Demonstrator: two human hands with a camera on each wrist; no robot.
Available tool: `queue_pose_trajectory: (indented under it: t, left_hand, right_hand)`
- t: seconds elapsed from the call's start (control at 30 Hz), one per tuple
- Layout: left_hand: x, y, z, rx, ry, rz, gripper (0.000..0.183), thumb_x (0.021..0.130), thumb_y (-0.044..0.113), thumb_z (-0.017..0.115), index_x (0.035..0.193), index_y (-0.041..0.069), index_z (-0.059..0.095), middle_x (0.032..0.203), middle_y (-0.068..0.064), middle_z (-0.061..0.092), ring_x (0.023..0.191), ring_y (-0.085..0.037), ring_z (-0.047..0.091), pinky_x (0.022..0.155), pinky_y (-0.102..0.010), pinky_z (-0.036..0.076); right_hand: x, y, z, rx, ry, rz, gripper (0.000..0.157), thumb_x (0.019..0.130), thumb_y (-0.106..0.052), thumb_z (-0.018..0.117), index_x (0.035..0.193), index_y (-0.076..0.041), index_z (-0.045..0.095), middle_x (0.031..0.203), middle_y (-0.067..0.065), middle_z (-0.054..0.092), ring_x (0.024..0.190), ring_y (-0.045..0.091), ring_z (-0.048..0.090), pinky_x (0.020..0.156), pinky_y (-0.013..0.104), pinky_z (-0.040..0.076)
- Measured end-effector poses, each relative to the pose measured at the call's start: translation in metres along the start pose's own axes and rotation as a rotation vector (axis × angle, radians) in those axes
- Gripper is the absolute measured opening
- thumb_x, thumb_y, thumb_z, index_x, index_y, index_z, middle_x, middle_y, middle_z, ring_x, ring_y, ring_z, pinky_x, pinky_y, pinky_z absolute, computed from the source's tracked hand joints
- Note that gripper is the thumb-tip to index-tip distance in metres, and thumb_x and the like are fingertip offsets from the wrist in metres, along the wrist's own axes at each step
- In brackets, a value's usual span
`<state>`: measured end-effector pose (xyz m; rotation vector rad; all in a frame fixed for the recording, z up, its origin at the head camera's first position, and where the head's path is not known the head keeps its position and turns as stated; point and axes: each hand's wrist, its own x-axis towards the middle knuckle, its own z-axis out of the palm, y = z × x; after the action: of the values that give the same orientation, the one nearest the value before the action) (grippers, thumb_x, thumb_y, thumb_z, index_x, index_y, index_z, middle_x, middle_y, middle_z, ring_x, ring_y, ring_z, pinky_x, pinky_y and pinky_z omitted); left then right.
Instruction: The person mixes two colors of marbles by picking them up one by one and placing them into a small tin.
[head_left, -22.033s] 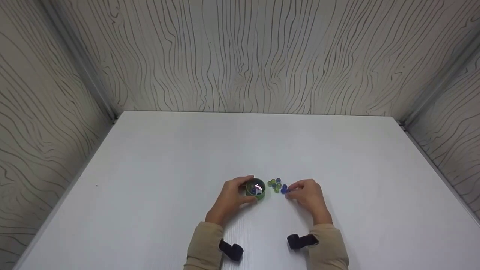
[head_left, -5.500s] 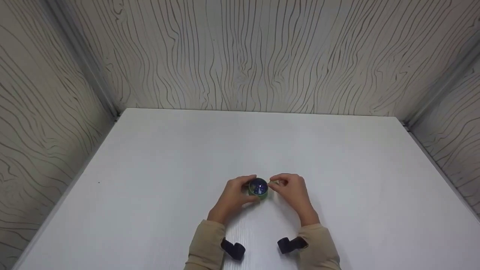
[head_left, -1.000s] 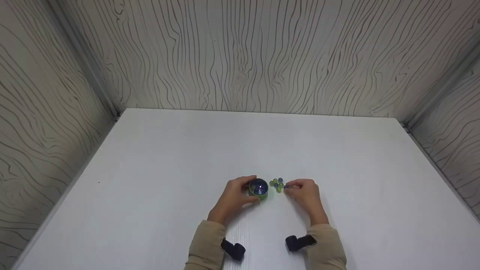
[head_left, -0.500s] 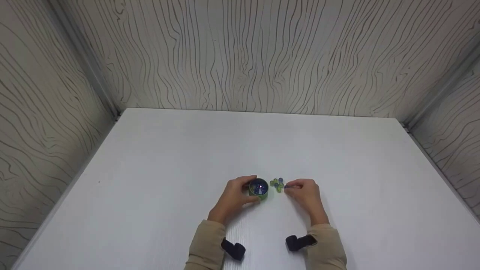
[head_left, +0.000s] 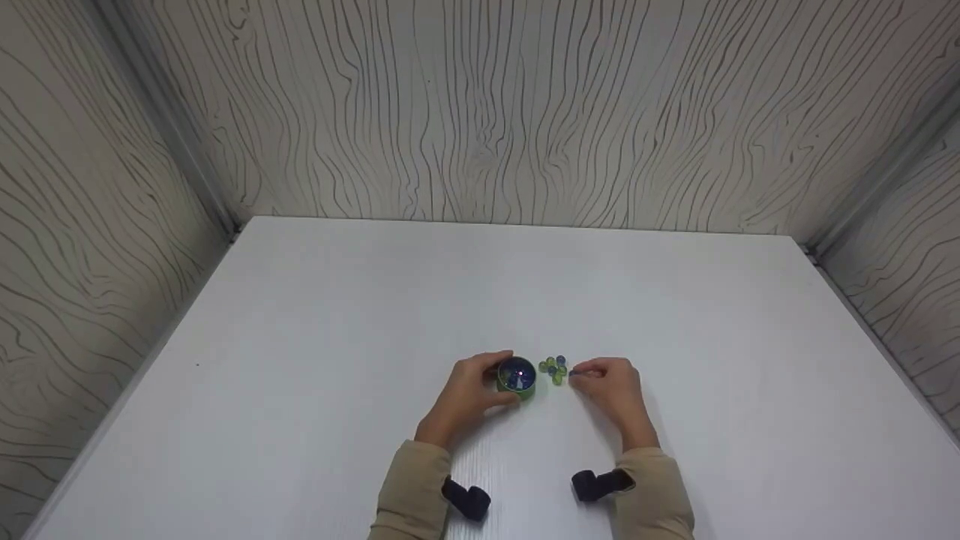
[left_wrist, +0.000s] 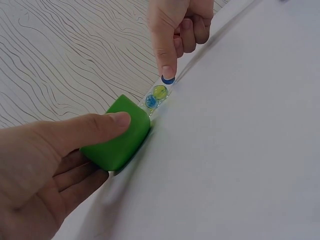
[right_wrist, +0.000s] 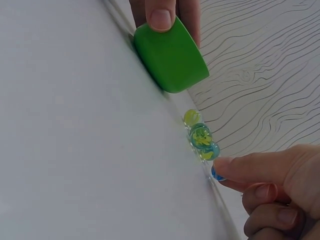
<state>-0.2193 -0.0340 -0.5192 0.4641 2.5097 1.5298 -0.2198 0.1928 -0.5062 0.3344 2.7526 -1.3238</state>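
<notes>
My left hand (head_left: 463,390) grips a small round green cup (left_wrist: 120,140) from its left side, thumb in front and fingers behind. The cup stands upright on the table, and dark blue marbles (head_left: 512,377) show inside; their number is hard to make out through the glare. Just to its right lies a loose cluster of glass marbles (head_left: 557,379), some yellow-green and some blue. At the cluster's right edge, thumb and index finger of my right hand (head_left: 616,386) pinch a blue marble (right_wrist: 217,173), mostly covered by the fingertips. The other right fingers are curled in.
The white table (head_left: 337,315) stretches out on all sides of the hands. Wood-grain panels (head_left: 480,112) rise behind it and at both sides. A black wrist camera (head_left: 466,501) juts inward from the left sleeve, another (head_left: 596,486) from the right.
Over the last second both hands stay nearly still. Since 5.5 s ago my right hand has moved from the cup rightward to the blue marble. Since 22 s ago more blue marbles are in the cup.
</notes>
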Motion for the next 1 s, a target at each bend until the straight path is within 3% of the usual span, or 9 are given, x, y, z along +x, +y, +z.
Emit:
queue_pose_trajectory:
  t: [0.43, 0.73, 1.0]
  left_hand:
    - [0.001, -0.001, 0.000, 0.009, 0.002, 0.007, 0.064, 0.076, 0.009, 0.079, 0.134, 0.001, 0.054, 0.133, -0.018, 0.061, 0.128, -0.031, 0.056, 0.114, -0.043, 0.043]
    - [0.001, -0.001, 0.001, 0.022, 0.009, 0.018, 0.064, 0.075, 0.009, 0.080, 0.133, 0.001, 0.054, 0.132, -0.018, 0.062, 0.127, -0.031, 0.057, 0.113, -0.043, 0.044]
    - [0.001, -0.001, 0.001, 0.027, 0.014, 0.015, 0.065, 0.075, 0.009, 0.081, 0.133, 0.001, 0.055, 0.131, -0.017, 0.063, 0.126, -0.031, 0.057, 0.113, -0.043, 0.044]
  right_hand:
    - [0.000, -0.005, -0.002, 0.000, 0.015, 0.022, 0.018, 0.082, -0.010, 0.070, 0.096, 0.000, 0.075, 0.088, 0.010, 0.067, 0.076, 0.016, 0.049, 0.060, 0.020, 0.038]
    - [-0.003, -0.013, -0.002, 0.022, 0.024, -0.024, 0.017, 0.079, -0.007, 0.072, 0.093, 0.002, 0.075, 0.057, -0.005, 0.043, 0.056, 0.009, 0.040, 0.051, 0.019, 0.033]
    - [-0.003, -0.017, -0.001, 0.015, 0.012, -0.040, 0.018, 0.079, -0.007, 0.071, 0.094, 0.002, 0.075, 0.057, -0.006, 0.041, 0.056, 0.009, 0.039, 0.051, 0.019, 0.032]
